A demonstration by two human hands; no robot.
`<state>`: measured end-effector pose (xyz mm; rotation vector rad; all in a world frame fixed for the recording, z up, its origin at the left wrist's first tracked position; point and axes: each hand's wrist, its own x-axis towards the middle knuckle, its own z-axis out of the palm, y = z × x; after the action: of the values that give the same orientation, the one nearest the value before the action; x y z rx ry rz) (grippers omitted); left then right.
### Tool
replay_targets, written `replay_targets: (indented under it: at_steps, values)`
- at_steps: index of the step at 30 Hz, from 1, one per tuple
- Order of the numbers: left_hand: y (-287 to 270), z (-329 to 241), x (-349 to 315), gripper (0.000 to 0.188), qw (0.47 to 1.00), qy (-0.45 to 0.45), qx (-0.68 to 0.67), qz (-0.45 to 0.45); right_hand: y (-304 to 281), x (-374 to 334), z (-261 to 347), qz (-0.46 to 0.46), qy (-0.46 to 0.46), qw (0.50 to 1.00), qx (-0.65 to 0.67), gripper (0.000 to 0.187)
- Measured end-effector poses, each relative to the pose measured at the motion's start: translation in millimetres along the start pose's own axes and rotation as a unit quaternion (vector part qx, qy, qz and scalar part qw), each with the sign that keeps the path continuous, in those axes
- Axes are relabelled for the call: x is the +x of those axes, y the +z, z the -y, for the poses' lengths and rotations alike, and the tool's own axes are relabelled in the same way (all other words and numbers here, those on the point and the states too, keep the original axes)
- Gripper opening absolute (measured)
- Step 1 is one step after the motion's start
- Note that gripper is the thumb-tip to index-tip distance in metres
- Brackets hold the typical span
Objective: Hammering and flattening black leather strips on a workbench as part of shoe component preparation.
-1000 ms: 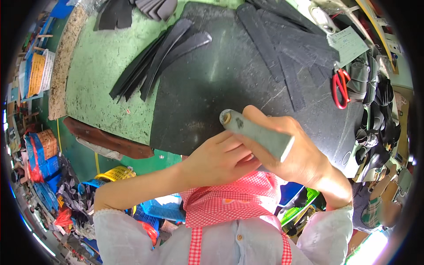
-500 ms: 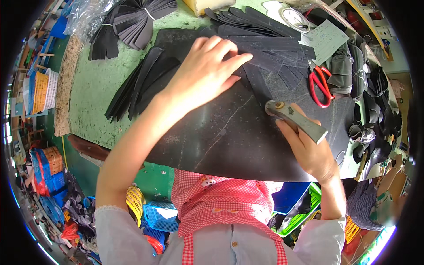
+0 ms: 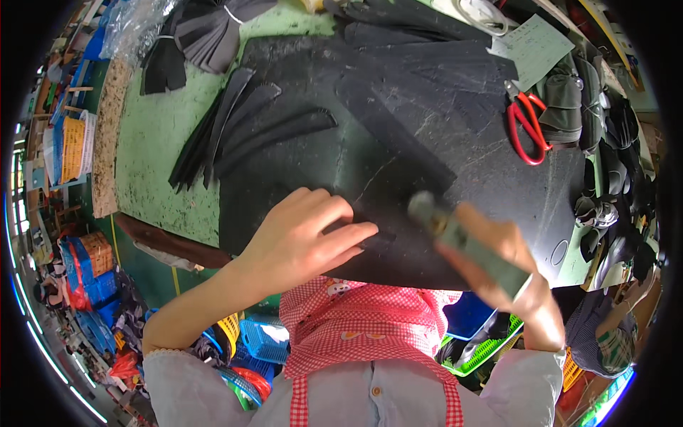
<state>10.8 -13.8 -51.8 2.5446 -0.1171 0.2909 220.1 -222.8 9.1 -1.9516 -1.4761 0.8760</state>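
Observation:
My left hand [image 3: 306, 235] is low over the near part of the black work mat [image 3: 512, 213], fingers bent and drawn together. A short dark strip [image 3: 382, 243] shows just past its fingertips; most of it is hidden or blends into the mat. In my right hand [image 3: 491, 242] is a hammer [image 3: 469, 252], its head toward the mat's middle, blurred by motion. One long black strip [image 3: 398, 135] lies slantwise on the mat ahead of the hammer. To the left, several black strips [image 3: 245, 117] fan out across the mat's edge.
More black strips [image 3: 434, 67] are piled at the far side. Red-handled cutters [image 3: 525, 128] lie on the right, near a paper sheet [image 3: 533, 53] and dark stacked pieces [image 3: 562, 107]. Tied black bundles [image 3: 206, 35] sit far left on the green table [image 3: 153, 149]. Baskets [image 3: 267, 341] stand below.
My left hand has come back from the far strips toward the mat's near edge, uncovering the left fan of strips. My right hand and the hammer have moved slightly nearer to me.

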Motion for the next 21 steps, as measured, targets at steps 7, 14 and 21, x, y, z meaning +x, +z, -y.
replay_targets:
  at_steps: [7, 14, 21]
  values:
    - [12.6, -4.7, 5.7, 0.04, 0.997, -0.051, -0.046, -0.019, 33.1, -17.3, 14.7, 0.064, 0.002, 0.998, -0.01, 0.017]
    - [22.1, 8.1, 3.2, 0.032, 0.995, 0.04, -0.018, -0.094, 20.2, -21.7, 13.8, 0.062, -0.005, 0.998, -0.022, 0.012]
    - [20.9, 15.3, 11.5, 0.033, 0.992, 0.085, 0.006, -0.089, 14.3, -6.8, 18.3, 0.061, 0.043, 0.997, -0.009, 0.023]
